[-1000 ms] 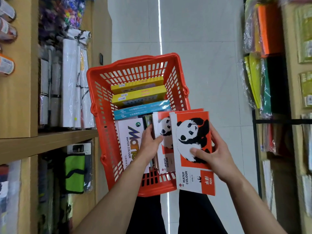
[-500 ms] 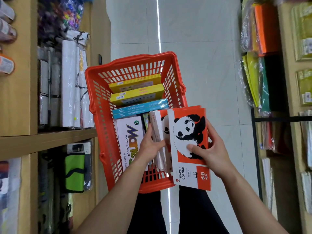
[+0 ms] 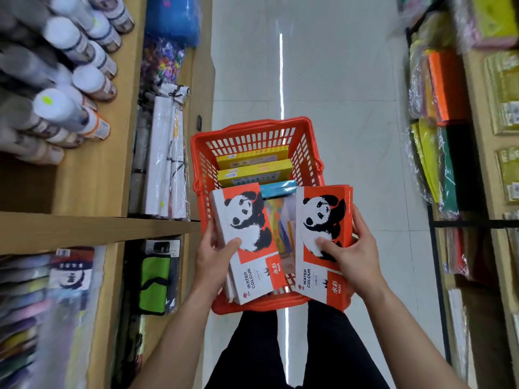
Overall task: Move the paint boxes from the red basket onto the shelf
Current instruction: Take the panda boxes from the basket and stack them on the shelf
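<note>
A red basket (image 3: 254,130) stands on the floor in front of me. My left hand (image 3: 214,255) grips a stack of orange-and-white panda water colour boxes (image 3: 247,237), held above the basket's near left part. My right hand (image 3: 352,255) holds another panda water colour box (image 3: 323,217) over the basket's near right rim. Two yellow boxes (image 3: 254,168) and a blue box (image 3: 278,188) stand inside at the far end. More packs lie between the two panda boxes, partly hidden. The wooden shelf (image 3: 92,227) is on my left.
The left shelf holds paint bottles (image 3: 64,108), wrapped white rolls (image 3: 165,158) and a green pouch (image 3: 154,282) lower down. Shelves with coloured paper packs (image 3: 441,88) line the right side. A tiled aisle (image 3: 337,66) runs ahead. My dark trousers show below the basket.
My left hand has lifted a stack of panda boxes out of the basket and tilted it face up. The right hand's box has moved a little right. The view has tipped toward the left shelf.
</note>
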{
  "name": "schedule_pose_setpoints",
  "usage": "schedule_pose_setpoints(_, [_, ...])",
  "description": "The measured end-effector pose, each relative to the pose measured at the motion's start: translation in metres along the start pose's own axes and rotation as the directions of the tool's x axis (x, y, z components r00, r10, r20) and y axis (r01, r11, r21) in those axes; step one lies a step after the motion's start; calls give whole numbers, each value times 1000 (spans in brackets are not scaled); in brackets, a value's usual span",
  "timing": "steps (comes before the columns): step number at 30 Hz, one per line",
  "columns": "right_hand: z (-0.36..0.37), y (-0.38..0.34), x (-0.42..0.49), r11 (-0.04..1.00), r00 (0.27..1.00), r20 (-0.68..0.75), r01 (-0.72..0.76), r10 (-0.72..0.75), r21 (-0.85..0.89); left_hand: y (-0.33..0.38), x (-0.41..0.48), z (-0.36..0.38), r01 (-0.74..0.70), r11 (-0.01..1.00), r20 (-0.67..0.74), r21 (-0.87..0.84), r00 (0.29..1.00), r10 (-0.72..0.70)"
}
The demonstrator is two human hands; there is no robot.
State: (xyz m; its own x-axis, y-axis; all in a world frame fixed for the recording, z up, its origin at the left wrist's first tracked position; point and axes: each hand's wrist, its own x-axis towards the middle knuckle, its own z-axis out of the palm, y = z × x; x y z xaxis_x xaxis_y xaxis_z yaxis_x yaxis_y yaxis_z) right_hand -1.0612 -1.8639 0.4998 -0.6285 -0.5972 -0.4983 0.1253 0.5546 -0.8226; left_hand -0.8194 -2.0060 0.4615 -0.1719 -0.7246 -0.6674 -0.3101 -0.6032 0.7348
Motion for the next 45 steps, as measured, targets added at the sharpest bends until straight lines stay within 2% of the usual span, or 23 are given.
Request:
schedule_pose_setpoints(6, [15, -52, -7, 998, 989, 138, 55, -56, 13, 31, -46, -44, -67, 993, -17, -94, 998, 66])
schedule_pose_setpoints(10, [20, -113, -23, 986, 939, 303, 151, -164, 68, 61, -112, -67, -154, 980, -216, -126, 968, 124])
schedule_pose_setpoints(13, [27, -125, -26, 985, 925, 342, 142, -167, 99, 74, -127, -73, -217, 959, -206, -183, 962, 179])
schedule_pose_setpoints(15, [29, -135, -32, 982, 903, 390, 144, -182, 124, 85, -149, -75, -287, 935, -260, -209, 938, 230])
schedule_pose_setpoints(19, [32, -188, -52, 962, 740, 614, 213, -273, 170, 98, -231, -79, -434, 873, -486, -220, 825, 288])
schedule_pose_setpoints(23, [52, -237, -88, 935, 540, 769, 278, -341, 219, 98, -308, -92, -528, 810, -657, -256, 709, 255])
schedule_pose_setpoints(28, [108, -299, -166, 887, 319, 845, 323, -429, 328, 93, -393, -115, -600, 779, -791, -182, 560, 247])
schedule_pose_setpoints(32, [164, -342, -229, 889, 177, 897, 306, -406, 342, 94, -437, -140, -652, 736, -851, -183, 480, 213])
schedule_pose_setpoints(34, [197, -357, -253, 897, 156, 916, 317, -369, 307, 91, -448, -156, -679, 711, -878, -183, 439, 192])
schedule_pose_setpoints(37, [247, -371, -283, 905, 166, 947, 378, -274, 195, 83, -460, -189, -714, 670, -906, -205, 397, 146])
schedule_pose_setpoints(41, [305, -379, -300, 874, 198, 966, 483, -165, 50, 70, -465, -235, -733, 642, -916, -223, 383, 119])
schedule_pose_setpoints(45, [336, -381, -293, 781, 238, 970, 615, -45, -115, 63, -459, -268, -744, 621, -913, -248, 394, 107])
